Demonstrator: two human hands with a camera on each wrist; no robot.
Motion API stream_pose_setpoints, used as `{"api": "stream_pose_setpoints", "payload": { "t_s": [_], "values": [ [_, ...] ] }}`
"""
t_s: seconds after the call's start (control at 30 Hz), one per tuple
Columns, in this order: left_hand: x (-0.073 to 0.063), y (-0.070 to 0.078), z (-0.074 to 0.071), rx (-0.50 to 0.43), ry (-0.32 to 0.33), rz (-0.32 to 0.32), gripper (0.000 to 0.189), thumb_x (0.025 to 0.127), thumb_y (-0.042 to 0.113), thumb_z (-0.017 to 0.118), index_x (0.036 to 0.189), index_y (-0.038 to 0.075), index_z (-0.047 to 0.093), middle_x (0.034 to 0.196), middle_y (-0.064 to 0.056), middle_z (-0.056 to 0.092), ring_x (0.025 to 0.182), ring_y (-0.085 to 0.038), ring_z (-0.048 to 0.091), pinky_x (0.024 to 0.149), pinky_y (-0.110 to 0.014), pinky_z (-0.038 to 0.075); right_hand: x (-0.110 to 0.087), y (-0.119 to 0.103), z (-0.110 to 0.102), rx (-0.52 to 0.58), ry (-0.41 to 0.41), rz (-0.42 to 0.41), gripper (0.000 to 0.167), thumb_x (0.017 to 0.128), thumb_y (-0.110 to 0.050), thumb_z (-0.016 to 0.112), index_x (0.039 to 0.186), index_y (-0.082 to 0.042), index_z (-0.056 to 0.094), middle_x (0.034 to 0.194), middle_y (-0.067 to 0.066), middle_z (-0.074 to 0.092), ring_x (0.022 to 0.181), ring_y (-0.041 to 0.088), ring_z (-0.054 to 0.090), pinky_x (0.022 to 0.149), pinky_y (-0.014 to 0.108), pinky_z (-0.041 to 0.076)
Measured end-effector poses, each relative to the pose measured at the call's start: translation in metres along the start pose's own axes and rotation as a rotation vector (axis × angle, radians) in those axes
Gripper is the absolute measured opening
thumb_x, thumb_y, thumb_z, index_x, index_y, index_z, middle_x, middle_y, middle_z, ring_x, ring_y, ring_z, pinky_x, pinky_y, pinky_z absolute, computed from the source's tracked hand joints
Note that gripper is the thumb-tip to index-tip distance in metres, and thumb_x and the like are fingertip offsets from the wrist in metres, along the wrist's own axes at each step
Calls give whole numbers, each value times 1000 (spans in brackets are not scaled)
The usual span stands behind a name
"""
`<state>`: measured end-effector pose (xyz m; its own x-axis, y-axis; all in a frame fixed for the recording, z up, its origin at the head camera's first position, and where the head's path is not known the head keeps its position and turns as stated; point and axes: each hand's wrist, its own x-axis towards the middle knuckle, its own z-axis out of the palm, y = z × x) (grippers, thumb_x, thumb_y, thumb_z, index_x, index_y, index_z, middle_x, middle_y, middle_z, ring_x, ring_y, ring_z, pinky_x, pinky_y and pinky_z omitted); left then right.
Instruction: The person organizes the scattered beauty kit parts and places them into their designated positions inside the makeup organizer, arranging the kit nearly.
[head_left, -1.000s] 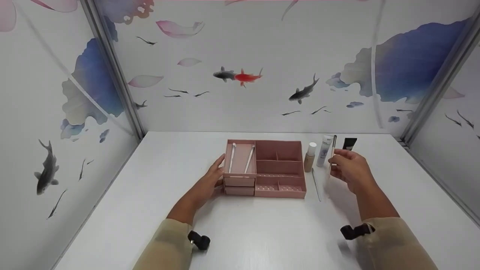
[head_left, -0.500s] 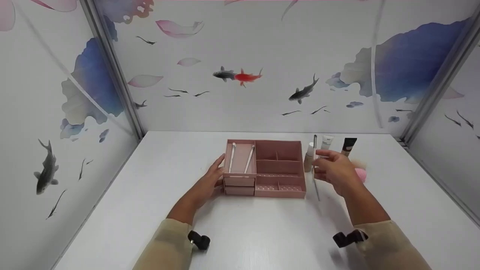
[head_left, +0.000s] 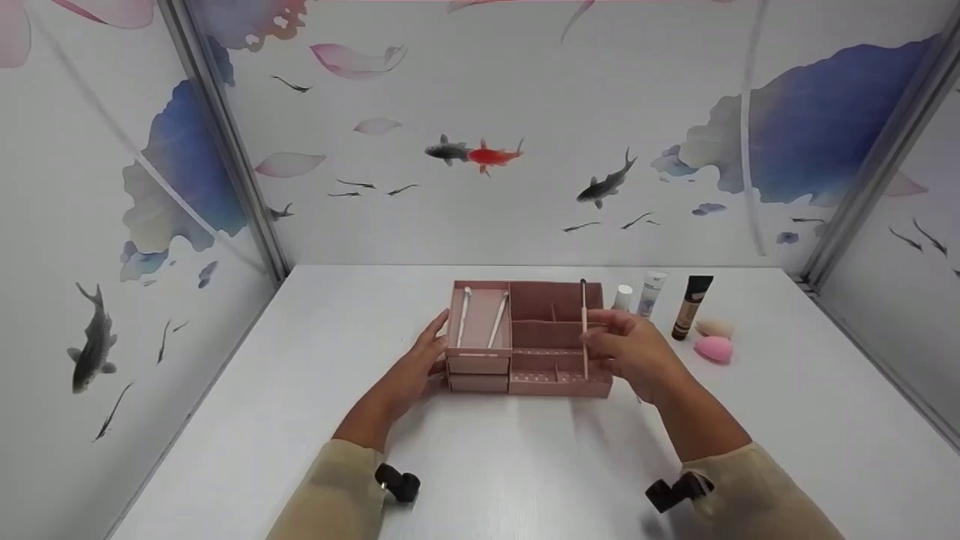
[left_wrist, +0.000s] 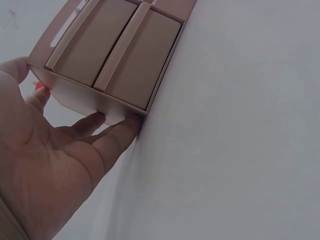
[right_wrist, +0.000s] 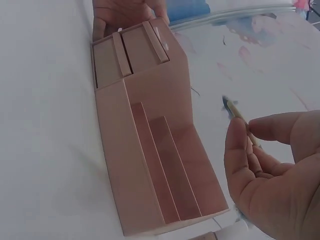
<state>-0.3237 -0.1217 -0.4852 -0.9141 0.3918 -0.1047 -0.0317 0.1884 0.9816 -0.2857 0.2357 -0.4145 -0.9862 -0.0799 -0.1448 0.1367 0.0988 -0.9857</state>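
Observation:
A pink makeup organizer (head_left: 561, 389) with drawers on its left and open compartments on its right stands on the white table. My left hand (head_left: 409, 373) lies along the organizer's left side, its spread fingertips touching the wall in the left wrist view. Between thumb and fingers, my right hand (head_left: 637, 352) pinches a slim makeup brush (head_left: 584, 319), held nearly upright over the right compartments. The brush's dark tip points up; in the right wrist view its handle (right_wrist: 233, 109) is partly hidden by fingers. Two slender white sticks (head_left: 464, 319) lie in the top left tray.
Right of the organizer stand a white-capped bottle (head_left: 623, 294), partly hidden by the right hand, a white tube (head_left: 652, 292) and a black-capped tube (head_left: 691, 309). Pink (head_left: 715, 349) and beige (head_left: 714, 328) sponges lie beyond them. Printed panels enclose the table.
My right hand has carried the brush leftward, from beside the tubes to above the organizer's right compartments, uncovering the sponges. The left hand has stayed at the organizer's side.

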Motion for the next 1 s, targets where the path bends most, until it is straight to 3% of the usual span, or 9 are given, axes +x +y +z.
{"api": "stream_pose_setpoints", "payload": {
  "t_s": [0.2,0.43,0.6,0.83,1.0],
  "values": [
    [-3,1,-2,16,27,6,51,111,64,36,159,70,19,183,0,9,164,-48,24,131,-67,23,7,-1,22,102,-65,11,44,102,-11,70,145,-7,62,115,6,72,97,20,73,83,31,64],
    [-4,4,1,47,41,-2,52,111,64,34,160,69,18,183,1,9,164,-48,24,131,-68,23,20,-5,49,182,-70,35,40,101,-11,73,140,-8,67,109,6,76,91,19,73,80,32,64],
    [-4,6,4,48,34,-4,53,111,64,34,161,67,17,182,1,10,163,-48,27,131,-66,24,32,-10,64,190,-74,50,46,100,-11,73,145,-4,64,109,5,76,90,17,72,80,30,63],
    [-3,5,3,-32,-4,-8,52,111,62,36,160,68,18,181,-4,16,162,-46,31,130,-62,30,50,-17,79,199,-70,38,45,102,-7,70,146,-4,62,117,13,73,90,18,72,81,30,64],
    [-2,2,0,-10,-3,-2,52,111,64,36,159,69,18,181,-1,15,162,-46,31,131,-63,28,59,-22,87,189,-43,44,43,103,-9,70,145,-5,63,122,13,71,92,18,72,84,29,64]
  ]
}}
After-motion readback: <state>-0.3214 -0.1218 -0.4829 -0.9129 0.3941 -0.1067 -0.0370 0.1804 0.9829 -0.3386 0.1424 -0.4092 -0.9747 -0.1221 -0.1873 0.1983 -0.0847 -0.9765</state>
